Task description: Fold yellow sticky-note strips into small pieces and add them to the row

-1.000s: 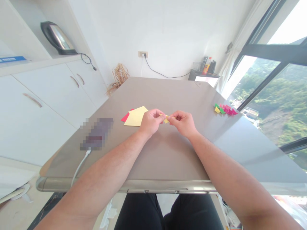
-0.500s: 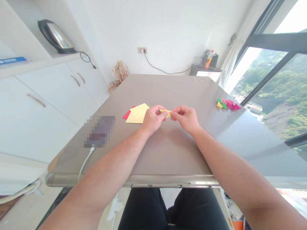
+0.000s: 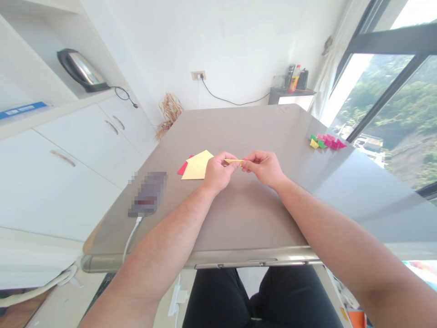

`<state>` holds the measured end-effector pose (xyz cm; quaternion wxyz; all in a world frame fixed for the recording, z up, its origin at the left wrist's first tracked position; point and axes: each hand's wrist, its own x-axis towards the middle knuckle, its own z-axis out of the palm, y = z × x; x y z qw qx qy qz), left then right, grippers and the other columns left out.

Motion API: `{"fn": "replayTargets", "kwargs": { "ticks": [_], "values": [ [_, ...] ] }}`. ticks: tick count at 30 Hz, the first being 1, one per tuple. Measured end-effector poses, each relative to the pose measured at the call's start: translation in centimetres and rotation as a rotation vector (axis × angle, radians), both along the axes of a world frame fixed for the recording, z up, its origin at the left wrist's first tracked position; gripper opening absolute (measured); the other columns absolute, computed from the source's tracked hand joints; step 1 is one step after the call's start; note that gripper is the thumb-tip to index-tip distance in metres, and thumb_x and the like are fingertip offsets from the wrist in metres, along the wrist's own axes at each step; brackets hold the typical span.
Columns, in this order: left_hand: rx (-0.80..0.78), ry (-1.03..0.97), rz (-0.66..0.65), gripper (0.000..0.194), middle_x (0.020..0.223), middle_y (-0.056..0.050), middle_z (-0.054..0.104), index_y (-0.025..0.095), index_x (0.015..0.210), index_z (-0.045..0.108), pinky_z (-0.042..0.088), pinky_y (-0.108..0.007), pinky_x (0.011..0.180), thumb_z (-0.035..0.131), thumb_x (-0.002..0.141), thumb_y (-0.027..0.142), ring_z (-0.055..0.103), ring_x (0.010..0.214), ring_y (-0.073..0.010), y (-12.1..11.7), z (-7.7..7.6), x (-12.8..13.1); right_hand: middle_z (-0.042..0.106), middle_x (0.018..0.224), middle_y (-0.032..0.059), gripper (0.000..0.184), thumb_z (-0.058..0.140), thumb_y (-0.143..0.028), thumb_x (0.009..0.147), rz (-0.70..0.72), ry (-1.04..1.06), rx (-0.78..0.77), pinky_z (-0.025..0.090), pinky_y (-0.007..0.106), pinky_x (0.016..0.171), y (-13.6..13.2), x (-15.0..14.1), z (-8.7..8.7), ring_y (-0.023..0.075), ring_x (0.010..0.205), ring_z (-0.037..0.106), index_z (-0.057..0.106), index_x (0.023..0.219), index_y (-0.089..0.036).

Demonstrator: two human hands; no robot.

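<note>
At the left of the grey table (image 3: 235, 218) you have a dark flat device (image 3: 148, 193), blurred by blocks, with a white cable (image 3: 131, 234) at its near end. To the right of it lie the paper sheets: a red sheet (image 3: 182, 169), mostly covered, and over it a pale yellow sheet (image 3: 196, 166), matt and straight-edged; these seem to be material not yet folded. Your left hand (image 3: 219, 172), which hides part of the yellow sheet, pinches the left part of a small yellow paper piece (image 3: 233, 161) between thumb and fingers. Your right hand (image 3: 263, 167) pinches its right end. This piece is over the middle of the table, thin and narrow from this side; I judge it is partly folded, but which fold cannot be told. Far right, near the window (image 3: 392, 100), pointed folded pieces (image 3: 330, 142) in yellow, green and pink stand grouped closely, apparently finished.
</note>
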<state>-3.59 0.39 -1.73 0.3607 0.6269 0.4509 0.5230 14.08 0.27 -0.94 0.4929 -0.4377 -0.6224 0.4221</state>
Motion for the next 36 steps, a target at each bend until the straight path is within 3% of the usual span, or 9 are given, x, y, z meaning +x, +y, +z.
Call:
{"fn": "replayTargets", "kwargs": {
  "ticks": [12, 18, 28, 36],
  "values": [
    [0.000, -0.073, -0.005, 0.014, 0.069, 0.000, 0.067, 0.021, 0.079, 0.070, 0.047, -0.029, 0.066, 0.075, 0.075, 0.033, 0.059, 0.064, -0.0141, 0.15, -0.02, -0.31, 0.071, 0.069, 0.0026, 0.012, 0.071, -0.031, 0.076, -0.034, -0.077, 0.029, 0.046, 0.029, 0.061, -0.28, 0.14, 0.31, 0.0152, 0.064, 0.061, 0.070, 0.073, -0.020],
    [-0.008, -0.044, -0.019, 0.012, 0.069, -0.001, 0.068, 0.020, 0.074, 0.071, 0.045, -0.028, 0.064, 0.077, 0.073, 0.030, 0.058, 0.065, -0.0136, -0.02, 0.24, -0.16, 0.070, 0.070, 0.0022, 0.022, 0.072, -0.042, 0.078, -0.028, -0.166, 0.070, 0.038, 0.028, 0.055, -0.48, -0.19, 0.00, 0.0130, 0.060, 0.053, 0.072, 0.074, -0.020],
    [-0.063, -0.192, -0.037, 0.020, 0.067, -0.001, 0.066, 0.019, 0.077, 0.073, 0.046, -0.028, 0.063, 0.076, 0.076, 0.038, 0.057, 0.061, -0.0118, -0.15, 0.69, 0.23, 0.072, 0.070, 0.0032, 0.020, 0.071, -0.038, 0.078, -0.079, -0.159, 0.024, 0.041, 0.028, 0.057, -0.65, 0.04, 0.73, 0.0149, 0.064, 0.058, 0.072, 0.071, -0.020],
    [-0.013, -0.194, 0.047, 0.012, 0.058, 0.003, 0.057, 0.020, 0.069, 0.067, 0.041, -0.026, 0.060, 0.074, 0.076, 0.028, 0.051, 0.058, -0.0103, 0.42, 0.48, -0.38, 0.073, 0.068, 0.0045, 0.020, 0.073, -0.038, 0.077, -0.039, -0.087, -0.033, 0.046, 0.029, 0.059, -0.23, -0.06, 0.31, 0.0156, 0.063, 0.063, 0.071, 0.073, -0.018]
  ]
}}
